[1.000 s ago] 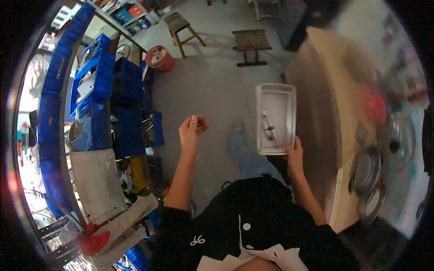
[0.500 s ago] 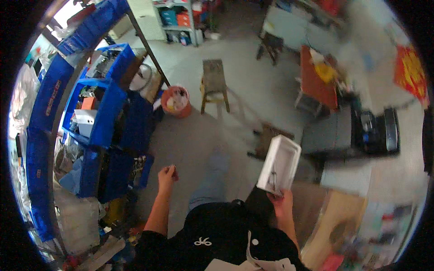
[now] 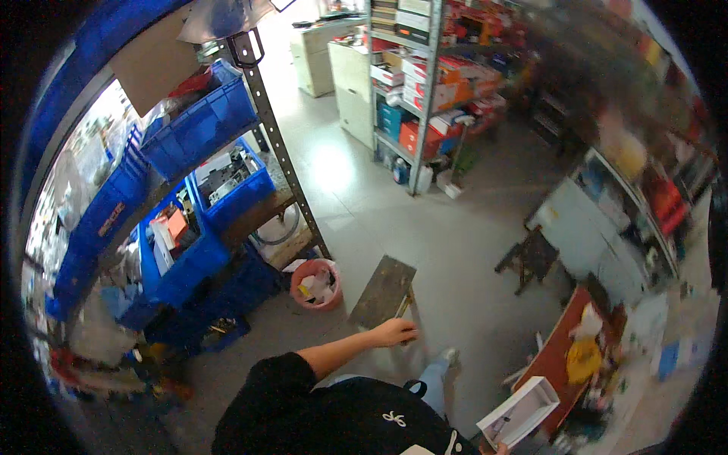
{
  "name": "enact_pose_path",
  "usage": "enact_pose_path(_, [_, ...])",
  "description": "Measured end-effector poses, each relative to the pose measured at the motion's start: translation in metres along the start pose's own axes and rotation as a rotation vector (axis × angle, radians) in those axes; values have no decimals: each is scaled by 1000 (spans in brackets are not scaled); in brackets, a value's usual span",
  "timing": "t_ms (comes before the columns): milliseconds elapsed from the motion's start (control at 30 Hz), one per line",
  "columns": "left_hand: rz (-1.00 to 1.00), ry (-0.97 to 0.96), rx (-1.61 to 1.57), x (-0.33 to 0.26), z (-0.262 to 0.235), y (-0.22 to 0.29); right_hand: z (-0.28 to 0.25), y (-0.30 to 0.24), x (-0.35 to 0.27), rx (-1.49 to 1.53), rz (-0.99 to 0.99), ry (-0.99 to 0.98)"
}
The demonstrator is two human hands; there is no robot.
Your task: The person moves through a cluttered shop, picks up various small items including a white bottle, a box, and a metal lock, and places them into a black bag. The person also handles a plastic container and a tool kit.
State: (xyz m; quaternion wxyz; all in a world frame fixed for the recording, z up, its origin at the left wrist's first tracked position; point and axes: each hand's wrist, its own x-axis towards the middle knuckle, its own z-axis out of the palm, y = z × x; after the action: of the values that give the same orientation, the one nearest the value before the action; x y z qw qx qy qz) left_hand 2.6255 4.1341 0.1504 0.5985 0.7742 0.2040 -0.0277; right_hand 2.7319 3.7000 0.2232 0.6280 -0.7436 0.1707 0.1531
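My right hand [image 3: 497, 449], mostly cut off by the lower edge, grips the near end of an open white box [image 3: 523, 413]. A small dark thin item lies inside the box; it is too small to name. My left hand [image 3: 396, 332] is raised across the front of my body with its fingers curled closed. Whatever may be in those fingers is hidden. Beneath and beyond that hand stands a worn wooden stool [image 3: 387, 288], which it appears to overlap rather than touch.
Blue bins [image 3: 205, 114] full of parts fill a metal rack on the left. A pink bucket [image 3: 316, 285] of rubbish stands at its foot. Ahead is a shelf [image 3: 417, 114] of boxes. On the right are a dark stool [image 3: 531, 258] and a cluttered reddish-brown table [image 3: 565, 364].
My view has swung, bringing the wooden stool and pink bucket closer. My left hand has moved rightward across my body. The white box, still held, now sits lower in view.
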Motion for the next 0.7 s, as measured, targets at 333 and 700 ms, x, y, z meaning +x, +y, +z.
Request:
enact_pose_path(333, [-1419,657,-133,-175,44,-109,254,-249,274,-108,27,-607])
enact_pose_path(700, [-906,538,165,156,-78,-106,572,-311,346,-111,191,-828])
